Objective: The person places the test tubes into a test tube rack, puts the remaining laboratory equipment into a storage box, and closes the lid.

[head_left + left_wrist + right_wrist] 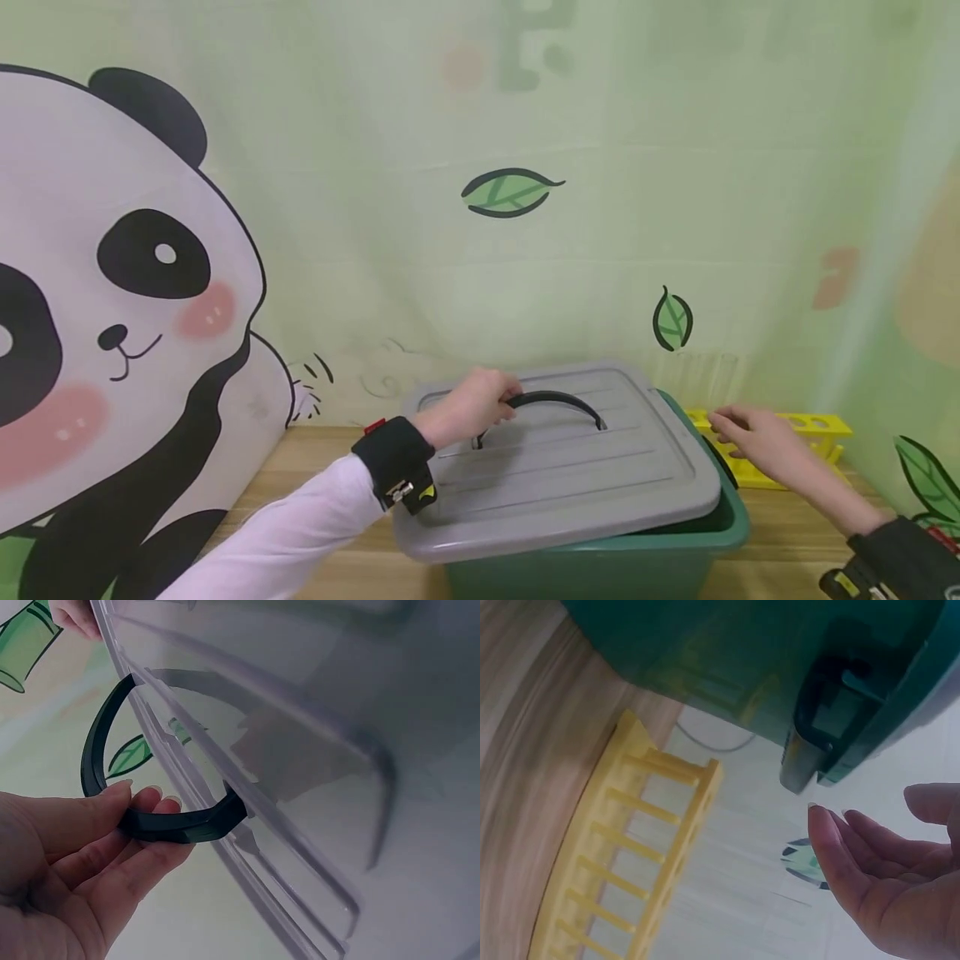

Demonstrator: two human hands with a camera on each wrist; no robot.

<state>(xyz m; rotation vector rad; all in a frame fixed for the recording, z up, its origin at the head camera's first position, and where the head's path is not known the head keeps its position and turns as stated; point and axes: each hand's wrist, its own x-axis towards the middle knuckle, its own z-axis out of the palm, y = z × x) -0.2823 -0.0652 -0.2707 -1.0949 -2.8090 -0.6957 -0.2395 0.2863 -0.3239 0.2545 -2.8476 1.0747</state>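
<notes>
My left hand pinches the black handle of a grey plastic lid. In the left wrist view the thumb and fingers grip that handle from both sides. The lid sits askew over a green storage bin, shifted to the left, so the bin's right rim and part of its opening show. My right hand is off the bin's right side, with loosely bent fingers and nothing held. Close to its fingertips in the right wrist view is a dark side latch on the bin, apart from the hand.
A yellow test tube rack with clear tubes stands behind and right of the bin. All this is on a wood-grain table. A printed panda curtain hangs right behind.
</notes>
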